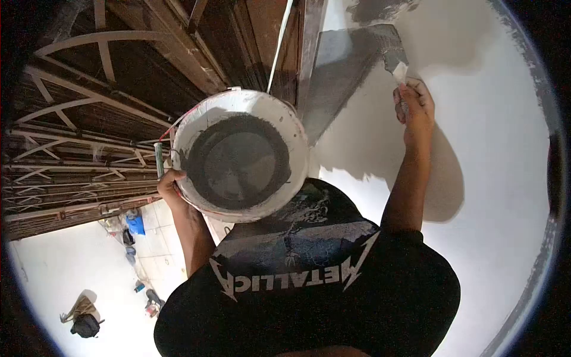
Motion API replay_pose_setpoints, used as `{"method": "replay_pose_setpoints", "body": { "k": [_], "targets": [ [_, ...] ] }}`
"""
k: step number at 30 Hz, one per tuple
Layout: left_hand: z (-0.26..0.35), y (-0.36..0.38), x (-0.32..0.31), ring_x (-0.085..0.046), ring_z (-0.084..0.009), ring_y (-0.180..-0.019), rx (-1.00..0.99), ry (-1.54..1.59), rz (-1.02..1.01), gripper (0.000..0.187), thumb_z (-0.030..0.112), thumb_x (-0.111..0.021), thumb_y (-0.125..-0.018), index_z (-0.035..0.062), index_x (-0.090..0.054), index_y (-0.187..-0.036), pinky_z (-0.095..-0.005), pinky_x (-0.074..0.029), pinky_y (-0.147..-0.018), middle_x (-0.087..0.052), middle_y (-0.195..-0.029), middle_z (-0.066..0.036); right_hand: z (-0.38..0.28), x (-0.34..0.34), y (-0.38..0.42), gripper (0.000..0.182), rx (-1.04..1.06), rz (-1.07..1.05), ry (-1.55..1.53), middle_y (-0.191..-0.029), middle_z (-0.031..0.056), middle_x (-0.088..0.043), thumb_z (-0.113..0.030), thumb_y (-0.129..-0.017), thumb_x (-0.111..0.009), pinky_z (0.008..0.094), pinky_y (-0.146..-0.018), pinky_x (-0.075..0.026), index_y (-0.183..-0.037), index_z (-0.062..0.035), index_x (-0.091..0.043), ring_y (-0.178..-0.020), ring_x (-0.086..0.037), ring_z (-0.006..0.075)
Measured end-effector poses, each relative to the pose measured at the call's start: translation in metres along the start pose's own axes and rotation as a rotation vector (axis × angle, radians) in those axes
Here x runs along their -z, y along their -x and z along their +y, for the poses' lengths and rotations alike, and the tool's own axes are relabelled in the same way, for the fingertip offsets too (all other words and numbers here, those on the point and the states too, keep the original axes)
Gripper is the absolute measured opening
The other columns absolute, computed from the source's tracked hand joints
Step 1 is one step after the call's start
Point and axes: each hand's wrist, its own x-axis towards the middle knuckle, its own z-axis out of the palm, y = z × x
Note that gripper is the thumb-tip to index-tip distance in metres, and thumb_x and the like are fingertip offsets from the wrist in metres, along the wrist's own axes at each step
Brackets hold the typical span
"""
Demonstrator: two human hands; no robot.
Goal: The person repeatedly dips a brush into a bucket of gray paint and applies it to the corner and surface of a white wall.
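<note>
A round white bucket with thick grey liquid inside is tilted toward the camera, left of centre. My left hand is closed at its lower left rim, near the handle grip. On the upper right, my right hand grips a flat tool with a pale neck. Its grey-coated end touches the wall at the edge of a dark grey patch. I cannot tell whether the tool is a brush or a blade.
Brown metal latticework fills the upper left, meeting the wall along a vertical post. At the lower left, a black bag, a blue item and other things lie on the pale floor. A dark grey band edges the wall's right side.
</note>
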Motion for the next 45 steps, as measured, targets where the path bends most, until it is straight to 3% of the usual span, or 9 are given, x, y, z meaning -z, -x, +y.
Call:
{"method": "replay_pose_setpoints", "body": {
  "k": [3, 16, 19, 25, 28, 31, 36, 39, 45],
  "targets": [
    [0.002, 0.002, 0.0, -0.052, -0.0145, -0.062, 0.019, 0.075, -0.01, 0.012, 0.003, -0.055, -0.076, -0.0009, -0.057, -0.066, -0.029, -0.042, -0.062, -0.057, -0.069, -0.006, 0.006, -0.008, 0.006, 0.02, 0.006, 0.092, 0.028, -0.069, 0.0002, -0.053, -0.018, -0.091, -0.057, 0.0195, -0.042, -0.024, -0.104, -0.0028, -0.058, -0.048, -0.037, 0.0042],
    [0.012, 0.002, -0.001, -0.059, -0.0206, -0.068, 0.168, 0.09, 0.105, 0.009, 0.009, -0.057, -0.069, 0.0019, -0.058, -0.064, -0.0349, -0.05, -0.068, -0.06, -0.072, -0.009, 0.016, 0.0, 0.02, 0.028, -0.079, 0.014, 0.117, -0.077, 0.0017, -0.06, -0.016, -0.088, -0.063, 0.0199, -0.051, -0.034, -0.112, -0.002, -0.058, -0.061, -0.046, 0.0061],
    [0.003, 0.001, 0.017, -0.064, -0.0288, -0.074, 0.132, 0.15, 0.072, 0.007, 0.002, -0.053, -0.067, -0.0007, -0.058, -0.063, -0.0416, -0.052, -0.073, -0.065, -0.084, -0.02, 0.018, 0.003, 0.022, 0.028, -0.128, 0.005, 0.141, -0.08, 0.0029, -0.062, -0.013, -0.088, -0.063, 0.0203, -0.053, -0.036, -0.113, -0.0015, -0.058, -0.063, -0.049, 0.0065],
    [-0.006, 0.006, 0.033, -0.06, -0.0215, -0.066, -0.2, -0.201, -0.024, 0.012, -0.002, -0.054, -0.076, 0.0009, -0.052, -0.064, -0.0356, -0.049, -0.063, -0.063, -0.075, -0.014, 0.03, 0.002, 0.025, 0.027, -0.147, 0.004, 0.137, -0.082, 0.0036, -0.064, -0.011, -0.088, -0.064, 0.0208, -0.056, -0.039, -0.112, -0.0019, -0.058, -0.067, -0.053, 0.0071],
    [0.002, 0.008, 0.009, -0.057, -0.0198, -0.063, -0.168, -0.061, 0.042, 0.01, -0.002, -0.055, -0.074, -0.0002, -0.054, -0.064, -0.0331, -0.046, -0.061, -0.06, -0.07, -0.011, 0.031, 0.001, 0.023, 0.024, -0.131, -0.034, 0.112, -0.079, 0.0026, -0.063, -0.012, -0.088, -0.063, 0.0212, -0.055, -0.039, -0.11, -0.0026, -0.059, -0.065, -0.052, 0.0069],
    [-0.021, 0.001, 0.062, -0.059, -0.0203, -0.066, -0.206, -0.338, -0.001, 0.01, -0.004, -0.051, -0.072, -0.001, -0.055, -0.063, -0.0334, -0.047, -0.063, -0.062, -0.073, -0.013, 0.033, 0.0, 0.023, 0.022, -0.178, -0.005, 0.112, -0.076, 0.0016, -0.061, -0.013, -0.089, -0.062, 0.0216, -0.054, -0.038, -0.108, -0.0032, -0.06, -0.064, -0.05, 0.0065],
    [0.024, 0.004, -0.017, -0.059, -0.0212, -0.065, 0.338, 0.165, 0.273, 0.015, 0.008, -0.052, -0.071, -0.0029, -0.056, -0.061, -0.0335, -0.048, -0.065, -0.062, -0.071, -0.013, 0.014, -0.011, 0.018, 0.018, -0.163, -0.012, -0.047, -0.074, 0.0009, -0.057, -0.013, -0.092, -0.058, 0.0189, -0.051, -0.036, -0.108, -0.0046, -0.058, -0.061, -0.048, 0.0057],
    [-0.016, 0.001, 0.034, -0.06, -0.0226, -0.069, -0.003, -0.043, -0.107, 0.017, 0.014, -0.051, -0.076, 0.0023, -0.056, -0.064, -0.033, -0.049, -0.068, -0.063, -0.073, -0.012, 0.006, -0.015, 0.016, 0.017, -0.086, -0.039, -0.144, -0.076, 0.0, -0.056, -0.013, -0.094, -0.055, 0.0168, -0.052, -0.036, -0.11, -0.0056, -0.056, -0.061, -0.048, 0.0049],
    [-0.009, 0.002, -0.009, -0.058, -0.0204, -0.067, 0.08, 0.19, 0.077, 0.016, 0.011, -0.052, -0.074, 0.0007, -0.054, -0.063, -0.0338, -0.048, -0.068, -0.06, -0.072, -0.012, -0.007, -0.022, 0.012, 0.019, -0.057, 0.038, -0.24, -0.081, 0.0003, -0.058, -0.014, -0.094, -0.055, 0.0164, -0.051, -0.036, -0.112, -0.0065, -0.054, -0.061, -0.048, 0.0039]
  ]
}}
